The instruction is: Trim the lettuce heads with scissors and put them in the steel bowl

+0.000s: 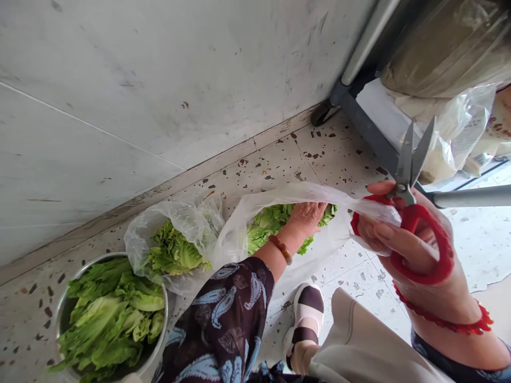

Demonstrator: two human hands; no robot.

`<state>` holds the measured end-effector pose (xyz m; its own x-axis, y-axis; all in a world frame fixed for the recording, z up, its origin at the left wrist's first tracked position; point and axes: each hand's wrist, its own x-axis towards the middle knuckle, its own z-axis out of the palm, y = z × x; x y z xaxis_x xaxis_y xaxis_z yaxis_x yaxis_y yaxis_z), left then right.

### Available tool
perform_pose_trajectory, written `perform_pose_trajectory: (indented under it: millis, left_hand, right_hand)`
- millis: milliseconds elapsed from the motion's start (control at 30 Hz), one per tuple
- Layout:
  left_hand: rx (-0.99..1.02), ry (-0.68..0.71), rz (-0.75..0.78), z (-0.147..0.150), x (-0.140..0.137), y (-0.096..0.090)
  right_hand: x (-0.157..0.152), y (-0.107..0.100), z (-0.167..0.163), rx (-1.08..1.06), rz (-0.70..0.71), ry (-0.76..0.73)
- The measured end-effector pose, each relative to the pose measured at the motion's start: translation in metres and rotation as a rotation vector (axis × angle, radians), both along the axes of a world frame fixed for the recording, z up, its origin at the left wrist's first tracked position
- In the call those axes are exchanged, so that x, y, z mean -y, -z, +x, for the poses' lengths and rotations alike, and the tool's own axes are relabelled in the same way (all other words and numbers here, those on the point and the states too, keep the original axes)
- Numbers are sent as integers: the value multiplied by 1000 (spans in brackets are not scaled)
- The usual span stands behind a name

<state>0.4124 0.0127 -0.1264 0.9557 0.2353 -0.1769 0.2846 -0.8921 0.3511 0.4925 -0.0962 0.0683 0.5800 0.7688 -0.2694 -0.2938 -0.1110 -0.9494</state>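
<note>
My left hand (306, 219) reaches into a clear plastic bag (239, 218) on the floor, its fingers curled over green lettuce (261, 234); the fingertips are partly hidden among the leaves. To the right, my right hand (403, 242) holds red-handled scissors (426, 271) with the blades parted and pointing up. Its thumb and fingers also pinch the gathered edge of the same bag, keeping it raised. A second clear bag (138, 234) with lettuce lies left of the first. Loose lettuce leaves (107, 319) fill a round metal bowl (164, 319) at the lower left.
A grey wall (159, 80) runs behind the bags above a speckled floor (279, 165). At the upper right stands a wheeled rack (371, 125) loaded with plastic-wrapped goods (447, 53). My shoe (309, 308) is just below the bag.
</note>
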Motion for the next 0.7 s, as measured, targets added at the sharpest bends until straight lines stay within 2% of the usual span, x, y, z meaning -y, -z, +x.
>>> perform_pose_trajectory:
  millis: [133, 300, 500, 700]
  left_hand:
    - [-60, -60, 90, -12, 4, 4]
    - [-70, -36, 152, -25, -1, 6]
    - [45, 181, 221, -19, 2, 7]
    - [-15, 66, 195, -24, 3, -1]
  right_hand:
    - [1, 2, 4, 18, 31, 29]
    - [0, 2, 5, 51, 64, 64]
    - [1, -1, 1, 70, 51, 67]
    - [0, -1, 0, 71, 78, 76]
